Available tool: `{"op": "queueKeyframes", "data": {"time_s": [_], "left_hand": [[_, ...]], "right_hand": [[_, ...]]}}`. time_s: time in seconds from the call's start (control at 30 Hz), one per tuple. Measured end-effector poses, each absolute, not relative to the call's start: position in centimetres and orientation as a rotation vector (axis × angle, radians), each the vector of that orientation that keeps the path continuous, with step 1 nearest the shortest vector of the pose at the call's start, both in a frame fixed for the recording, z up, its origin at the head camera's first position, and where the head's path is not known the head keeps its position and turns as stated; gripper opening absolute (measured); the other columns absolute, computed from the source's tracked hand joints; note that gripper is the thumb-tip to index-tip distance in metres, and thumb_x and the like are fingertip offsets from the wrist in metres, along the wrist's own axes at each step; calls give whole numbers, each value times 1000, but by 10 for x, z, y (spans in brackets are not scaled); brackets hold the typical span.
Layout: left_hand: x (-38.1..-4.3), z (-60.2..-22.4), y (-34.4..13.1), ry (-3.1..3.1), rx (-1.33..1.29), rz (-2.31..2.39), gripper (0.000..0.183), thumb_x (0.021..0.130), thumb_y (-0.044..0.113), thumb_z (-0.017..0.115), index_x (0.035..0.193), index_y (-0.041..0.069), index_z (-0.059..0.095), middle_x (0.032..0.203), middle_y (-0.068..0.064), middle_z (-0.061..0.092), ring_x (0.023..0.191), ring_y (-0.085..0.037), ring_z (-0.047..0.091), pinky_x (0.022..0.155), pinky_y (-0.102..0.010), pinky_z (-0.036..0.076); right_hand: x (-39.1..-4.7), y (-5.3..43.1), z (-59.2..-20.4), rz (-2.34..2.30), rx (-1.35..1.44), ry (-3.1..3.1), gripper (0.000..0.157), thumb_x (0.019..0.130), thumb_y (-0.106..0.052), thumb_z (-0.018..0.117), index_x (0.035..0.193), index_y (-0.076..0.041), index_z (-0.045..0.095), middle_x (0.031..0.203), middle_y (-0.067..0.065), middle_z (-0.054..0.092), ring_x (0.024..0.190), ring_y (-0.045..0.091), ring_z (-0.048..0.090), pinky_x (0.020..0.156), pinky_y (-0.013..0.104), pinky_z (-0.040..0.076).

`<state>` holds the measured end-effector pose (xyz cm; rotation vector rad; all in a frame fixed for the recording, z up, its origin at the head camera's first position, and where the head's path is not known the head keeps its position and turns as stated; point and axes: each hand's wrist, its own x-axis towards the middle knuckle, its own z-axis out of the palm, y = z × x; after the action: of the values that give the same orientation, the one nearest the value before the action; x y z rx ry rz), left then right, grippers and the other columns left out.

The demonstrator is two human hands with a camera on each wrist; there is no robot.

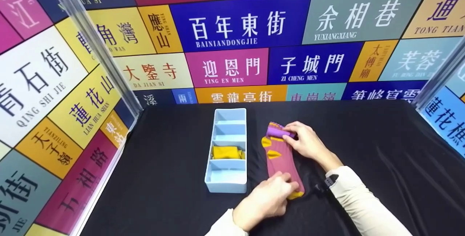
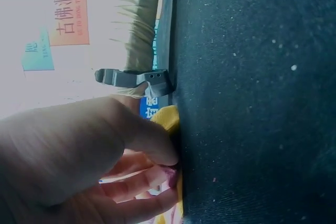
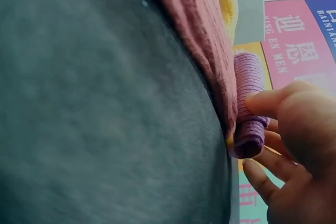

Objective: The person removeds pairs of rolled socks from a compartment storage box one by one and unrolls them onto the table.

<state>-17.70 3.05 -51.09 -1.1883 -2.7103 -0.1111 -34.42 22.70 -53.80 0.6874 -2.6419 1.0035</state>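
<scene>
A pink sock (image 1: pixel 282 165) with yellow heel and toe patches lies lengthwise on the black cloth. More than one yellow heel shows, so it looks like a stacked pair. At its far end sits a purple ribbed cuff (image 3: pixel 249 80), rolled up into a tube. My right hand (image 1: pixel 308 143) pinches that roll, thumb on one side and fingers on the other. Close to the yellow toe end, my left hand (image 1: pixel 267 196) has pink fabric between thumb and fingers; the left wrist view shows a little pink (image 2: pixel 170 176) at the fingertips.
Left of the sock stands a pale blue divided box (image 1: pixel 226 188) with several compartments. A folded yellow cloth item (image 1: pixel 226 152) fills the third one from the back. Sign-printed walls (image 1: pixel 239 21) rise behind and beside the black cloth (image 1: pixel 174 163).
</scene>
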Motion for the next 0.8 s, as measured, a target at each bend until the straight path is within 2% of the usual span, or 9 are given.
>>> {"op": "queueKeyframes", "data": {"time_s": [0.2,0.33,0.5,0.63,0.8], "left_hand": [[-177,-509,29,-2714,-1222,-156,15,77,30,70,92,24,69,97,5,60,84,-14,56,64,-23,53],[-178,-509,29,-2673,-1226,-173,6,82,28,67,88,25,69,94,5,61,83,-13,58,66,-23,53],[-179,-508,29,-2649,-1233,-157,8,84,23,68,90,25,72,93,5,62,82,-13,59,66,-22,53],[-179,-508,29,-2664,-1234,-145,10,83,22,69,91,26,72,93,5,61,82,-13,58,66,-22,53],[-178,-509,30,-2686,-1222,-130,12,83,22,69,93,26,72,95,5,61,84,-13,58,66,-23,54]], "right_hand": [[-350,227,-537,1038,627,-2554,30,87,-4,75,114,-2,63,103,14,72,86,30,66,77,49,53],[-354,229,-539,1035,571,-2570,25,88,-6,74,112,-3,68,102,16,68,82,29,65,73,49,57],[-358,230,-541,999,551,-2651,31,89,-17,76,116,-4,72,112,18,66,94,31,62,82,46,54],[-360,230,-541,995,555,-2668,37,84,-17,80,116,0,72,118,19,64,105,34,60,93,49,48],[-362,231,-541,977,512,-2681,38,87,-15,78,120,-2,68,112,15,67,100,32,63,90,50,49]]}}
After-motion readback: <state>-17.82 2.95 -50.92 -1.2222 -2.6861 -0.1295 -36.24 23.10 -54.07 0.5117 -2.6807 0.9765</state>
